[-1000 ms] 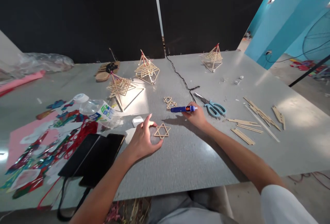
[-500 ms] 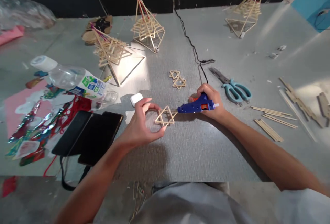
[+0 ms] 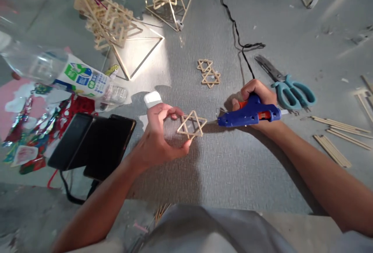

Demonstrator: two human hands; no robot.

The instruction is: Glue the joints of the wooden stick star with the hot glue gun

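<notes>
My left hand (image 3: 160,138) pinches a six-pointed star of thin wooden sticks (image 3: 192,124) between thumb and fingers, above the table. In my right hand (image 3: 262,96) is a blue glue gun (image 3: 247,113) with an orange trigger and a pale glue stick at its back. Its nozzle points left, and the tip is close to the star's right corner; whether they touch I cannot tell. Two smaller stick stars (image 3: 211,78) lie beyond my hands. Scissors with teal handles (image 3: 294,92) rest to the right of the glue gun.
Stick pyramids (image 3: 116,57) stand at the back. On the left are a plastic bottle (image 3: 84,76), dark phones (image 3: 107,144), and shiny scraps (image 3: 26,129). A white case (image 3: 152,99) lies behind my left hand. Loose sticks (image 3: 332,150) lie right; a black cord (image 3: 230,16) runs back.
The glue gun has drawn slightly right, so its nozzle overlaps the star less. My view has tipped down and come closer. The left hand keeps its hold on the star.
</notes>
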